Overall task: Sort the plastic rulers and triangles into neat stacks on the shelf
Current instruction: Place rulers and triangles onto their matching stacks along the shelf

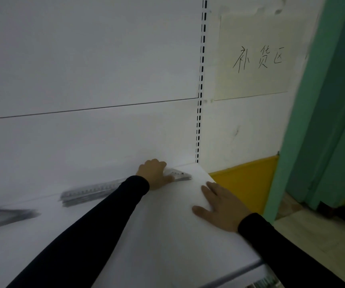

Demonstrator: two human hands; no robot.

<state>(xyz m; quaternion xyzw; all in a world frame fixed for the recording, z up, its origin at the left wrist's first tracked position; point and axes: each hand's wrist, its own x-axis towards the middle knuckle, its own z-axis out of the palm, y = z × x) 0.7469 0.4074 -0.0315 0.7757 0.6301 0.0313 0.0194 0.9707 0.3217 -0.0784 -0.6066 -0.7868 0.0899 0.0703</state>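
White shelf (167,235): a flat white board carrying everything, backed by a white panel wall with a slotted upright at its right end.
Left hand (155,173): reaches to the far right part of the shelf, close to the back panel; its fingers (168,178) are curled over the left end of a clear plastic triangle (179,175), thumb underneath or beside it (the exact pinch is blurred).
Triangle: lies at the far right of the shelf, its pointed end sticking out to the right of the hand.
Right hand (221,206): lies flat on the near right part of the shelf, fingers straight and spread, holding nothing, well apart from the triangle.
Ruler stack (90,193): clear rulers lying lengthwise along the back of the shelf, left of the left hand, partly behind the dark sleeve (96,225).
Second stack (5,217): further left, too blurred to tell rulers from triangles.
Paper sign (254,57): handwritten, stuck on the wall right of the upright.
Green door frame (323,100): at the far right edge.
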